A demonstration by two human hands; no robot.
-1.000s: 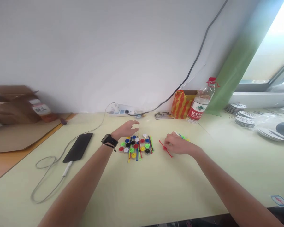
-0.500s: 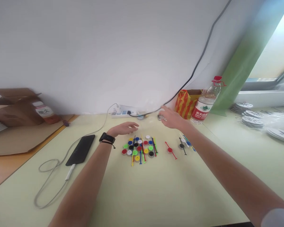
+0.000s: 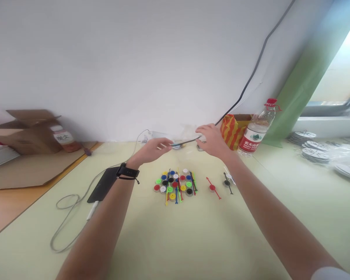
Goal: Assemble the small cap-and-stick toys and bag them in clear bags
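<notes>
At the back of the table, my left hand (image 3: 154,151) reaches over the front of the white power strip, fingers slightly apart and nothing visible in them. A black watch (image 3: 127,171) is on that wrist. My right hand (image 3: 212,140) curls at the dark cable (image 3: 189,141), with a pale patch between thumb and fingers that I cannot make out. A small clear-and-blue item (image 3: 176,145) lies between the hands. Nearer me sit rows of coloured discs (image 3: 172,196) with arrow-shaped spinners (image 3: 194,181) among them. A red spinner (image 3: 212,188) and a black spinner (image 3: 227,182) lie further right.
A black phone (image 3: 103,184) with a white charging cable (image 3: 56,229) lies left, near a cardboard box (image 3: 32,134) and a drink bottle (image 3: 64,139). To the right are a striped bag (image 3: 231,132), a large water bottle (image 3: 251,136) and stacked white discs (image 3: 315,154).
My left hand has moved up and forward toward the power strip. My right hand's fingers have curled in beside the cable. The view has shifted slightly.
</notes>
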